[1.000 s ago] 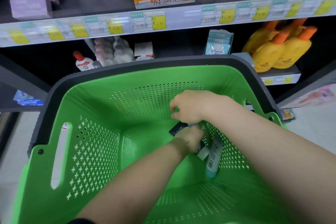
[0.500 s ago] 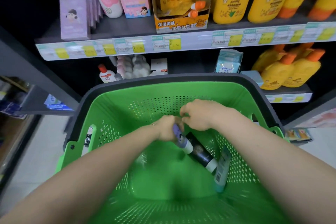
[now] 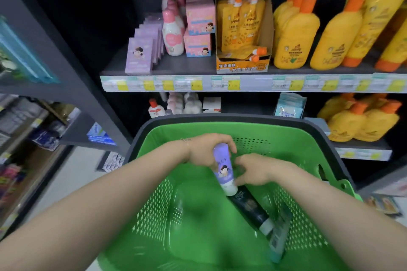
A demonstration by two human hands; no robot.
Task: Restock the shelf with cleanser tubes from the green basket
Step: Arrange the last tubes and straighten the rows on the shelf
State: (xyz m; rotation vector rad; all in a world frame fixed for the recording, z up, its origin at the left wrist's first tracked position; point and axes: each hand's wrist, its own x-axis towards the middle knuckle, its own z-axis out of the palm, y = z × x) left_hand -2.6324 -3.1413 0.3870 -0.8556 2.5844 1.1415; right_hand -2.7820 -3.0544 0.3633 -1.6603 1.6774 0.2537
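- left hand (image 3: 203,149), frame centre: fingers wrapped round the top of the purple tube (image 3: 222,168), which is cap-down and tilted, above the basket floor
- right hand (image 3: 253,170) just right of it: curled fingers at the tube's white cap end; can't tell if they pinch or only touch
- black tube (image 3: 251,209) lies below the cap, running to lower right; its upper end is hidden behind the purple tube
- teal tube (image 3: 279,235) leans on the right wall of the green basket (image 3: 154,215); label blurred
- basket's dark far rim blocks the lower shelf fronts, so the small items there are half cut off and unreadable
- upper shelf (image 3: 176,70): purple boxes (image 3: 138,57) on the left, then a pink-white bottle (image 3: 172,37), pink boxes (image 3: 199,20), pouch carton (image 3: 242,28) and yellow bottles (image 3: 330,35)
- price strip (image 3: 220,83) is too blurred to read
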